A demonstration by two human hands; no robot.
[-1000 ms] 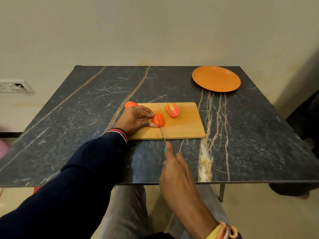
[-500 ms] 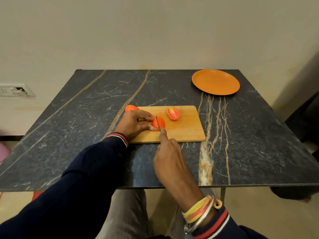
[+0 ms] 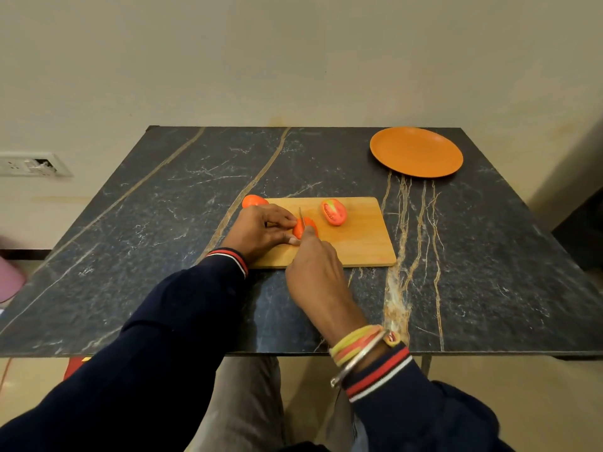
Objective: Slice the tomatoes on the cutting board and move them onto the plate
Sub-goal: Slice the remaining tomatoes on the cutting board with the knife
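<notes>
Mid-stroke at the cutting board (image 3: 359, 246): my right grip (image 3: 313, 272), clenched round the knife (image 3: 301, 219) with its handle hidden beneath my palm, has pushed forward from the near edge of the tabletop (image 3: 163, 256), where it sat a second ago with the blade drawn back. The blade now stands across the tomato half (image 3: 308, 227), its tip showing past it at 12 o'clock. My left grip (image 3: 261, 230) pinches that half between fingertips and thumb from 9 o'clock, as before.

The second half (image 3: 333, 212) lies cut face up at 1 o'clock from the blade. A whole tomato (image 3: 254, 201) sits at the board's 10 o'clock corner, just behind my left knuckles.

By my reckoning the sawing stroke is mid-cut and slicing has barely begun. The plate (image 3: 416, 151), well apart at 1 o'clock, carries nothing yet.
</notes>
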